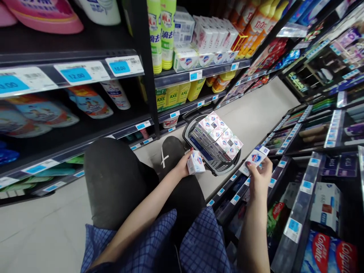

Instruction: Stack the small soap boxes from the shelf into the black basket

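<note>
My left hand [184, 163] grips a white soap box [196, 163] with a blue and red logo, close to the near edge of the shopping basket [220, 167]. Over on the right, my right hand [259, 173] pinches another white soap box [256, 156] between thumb and fingers, in front of the right-hand shelves. Stacked soap boxes [216, 133] with pink and white patterns and the same kind of logo fill the grey and black basket, which stands on the floor between the shelves.
To the left, a black shelf holds soap boxes [186, 58], green spray cans [167, 34] and yellow AXE bottles [178, 94]. Toothpaste boxes [327, 250] lie on the right-hand shelf. My bent knees [113, 182] are close to the basket. The pale floor [261, 102] runs down the aisle.
</note>
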Demonstrator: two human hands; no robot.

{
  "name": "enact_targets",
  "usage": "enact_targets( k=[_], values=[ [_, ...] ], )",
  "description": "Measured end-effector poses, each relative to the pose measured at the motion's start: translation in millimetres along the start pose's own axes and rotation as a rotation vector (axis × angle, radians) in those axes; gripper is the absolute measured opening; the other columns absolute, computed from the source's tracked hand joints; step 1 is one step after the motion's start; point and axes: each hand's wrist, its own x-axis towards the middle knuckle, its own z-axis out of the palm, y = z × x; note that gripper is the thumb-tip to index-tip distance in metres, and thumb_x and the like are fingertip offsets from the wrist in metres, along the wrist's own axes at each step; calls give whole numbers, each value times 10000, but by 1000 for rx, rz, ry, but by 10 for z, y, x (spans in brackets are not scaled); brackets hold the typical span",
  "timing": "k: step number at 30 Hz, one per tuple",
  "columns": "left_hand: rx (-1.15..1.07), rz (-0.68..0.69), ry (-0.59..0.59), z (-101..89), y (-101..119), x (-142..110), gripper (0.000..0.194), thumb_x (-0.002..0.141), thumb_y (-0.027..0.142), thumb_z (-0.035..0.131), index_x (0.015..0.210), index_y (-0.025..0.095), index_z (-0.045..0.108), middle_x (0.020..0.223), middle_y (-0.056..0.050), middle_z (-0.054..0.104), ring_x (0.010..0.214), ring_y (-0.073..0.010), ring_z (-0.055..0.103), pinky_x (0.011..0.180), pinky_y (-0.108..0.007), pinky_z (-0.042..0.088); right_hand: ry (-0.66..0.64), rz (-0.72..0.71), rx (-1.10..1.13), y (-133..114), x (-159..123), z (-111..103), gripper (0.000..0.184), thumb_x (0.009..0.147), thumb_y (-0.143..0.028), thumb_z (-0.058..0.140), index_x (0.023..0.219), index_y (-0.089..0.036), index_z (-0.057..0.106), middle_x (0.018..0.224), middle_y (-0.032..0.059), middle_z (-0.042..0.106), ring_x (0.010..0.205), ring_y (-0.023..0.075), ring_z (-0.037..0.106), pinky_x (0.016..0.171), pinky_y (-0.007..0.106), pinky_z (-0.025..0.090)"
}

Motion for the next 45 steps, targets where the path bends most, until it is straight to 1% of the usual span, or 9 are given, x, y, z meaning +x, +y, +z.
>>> enact_targets(
  k=[3,6,9,16,20,26,34,39,45],
  values=[
    [-22,-7,-19,-7,-3,21,422,985,438,425,1190,108,590,847,-126,722,786,-264,727,901,-464,542,-42,-74,-442,191,326,-201,764,588,-420,826,1263,-204,539,1142,72,619,877,207,645,867,429,529],
    [-33,-34,-28,-9,-5,38,401,984,404,438,1206,105,586,901,-140,724,788,-269,726,908,-475,532,-106,-148,-769,389,653,-252,779,602,-505,765,1271,-160,561,1195,138,628,934,266,641,872,451,521],
    [-33,-48,-3,2,7,33,375,987,384,433,1165,99,597,913,-147,719,796,-272,725,922,-484,521,-236,-231,-946,595,956,-170,721,630,-503,715,1241,-139,598,1197,165,643,1053,310,616,962,463,480],
    [-35,-15,29,2,45,10,344,993,400,415,1001,116,609,828,-114,710,793,-252,725,898,-441,536,-465,-173,-1180,988,1428,-28,727,625,-409,712,1274,-108,582,1202,191,653,1117,343,603,980,449,467],
    [-74,-23,26,-21,40,40,343,982,372,440,1114,105,611,900,-133,718,813,-268,725,921,-476,525,-565,-161,-1245,1194,1468,2,759,603,-367,743,1283,-83,567,1195,205,651,1085,338,621,967,440,477],
    [-112,-25,25,-34,27,62,341,969,364,475,1138,103,616,935,-152,718,786,-268,724,882,-462,542,-559,-164,-1257,1401,1405,39,755,621,-390,750,1290,-101,553,1187,211,643,1033,330,631,914,443,494],
    [-115,-36,29,-39,30,62,333,955,383,512,1092,104,631,925,-149,718,807,-263,723,891,-452,542,-532,-155,-1190,1488,1420,20,751,583,-385,766,1265,-133,578,1178,180,639,1025,307,617,930,438,486],
    [-91,-34,40,-22,33,49,339,973,380,470,1110,112,627,909,-136,723,816,-268,726,901,-464,537,-598,-148,-1190,1524,1477,-18,786,569,-356,781,1288,-125,564,1192,183,628,1049,308,616,952,439,478],
    [-94,-30,21,-23,34,42,367,972,378,474,1158,98,619,939,-150,727,836,-272,726,912,-461,532,-660,-175,-1170,1516,1576,-125,740,583,-453,791,1221,-128,606,1190,179,635,1090,332,610,980,475,467]
  ],
)
